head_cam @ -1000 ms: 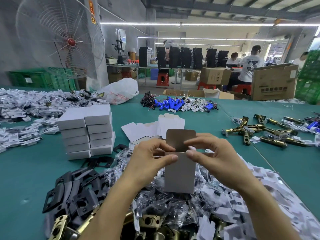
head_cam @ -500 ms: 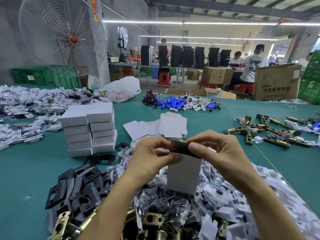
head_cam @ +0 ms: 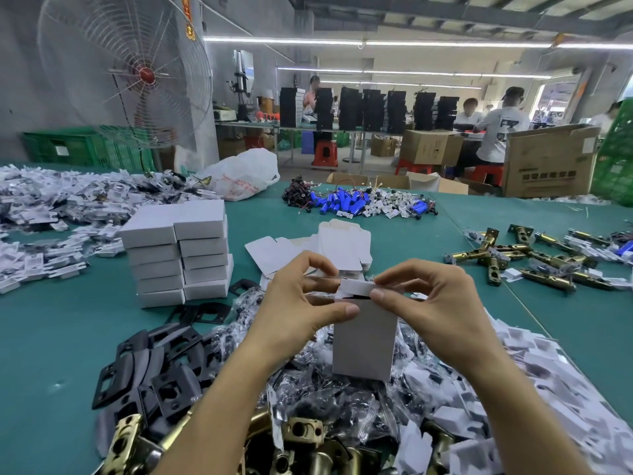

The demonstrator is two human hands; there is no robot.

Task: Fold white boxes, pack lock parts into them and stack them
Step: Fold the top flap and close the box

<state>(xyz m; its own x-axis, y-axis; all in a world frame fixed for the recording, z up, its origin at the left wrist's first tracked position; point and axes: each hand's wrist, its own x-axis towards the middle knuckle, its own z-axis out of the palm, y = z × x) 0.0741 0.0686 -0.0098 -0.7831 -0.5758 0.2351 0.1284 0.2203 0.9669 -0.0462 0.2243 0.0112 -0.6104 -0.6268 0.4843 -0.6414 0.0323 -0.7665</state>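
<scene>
Here, a white box (head_cam: 364,341) is held upright above the near middle of the bench (head_cam: 51,337), over a heap of bagged lock parts (head_cam: 342,399). It is gripped at its top by both hands. The left hand (head_cam: 298,299) is curled round the upper left corner, with the thumb pressed on the front face and the fingers behind. The right hand (head_cam: 435,310) is pinched on the top flap (head_cam: 356,287), thumb at the front edge and forefinger above. The flap is bent over the opening, and a dark gap is seen beneath it.

Closed white boxes are stacked in two columns (head_cam: 178,252) on the bench to the left, well apart from the hands. Flat box blanks (head_cam: 342,245) are laid just beyond the hands. Black plates (head_cam: 154,368) are scattered at the near left, and brass latches (head_cam: 301,437) are piled at the near edge. More brass latches (head_cam: 513,262) are spread to the right. Blue cylinders with wires (head_cam: 342,202) are heaped farther back, and white packets (head_cam: 51,207) are strewn along the far left.
</scene>
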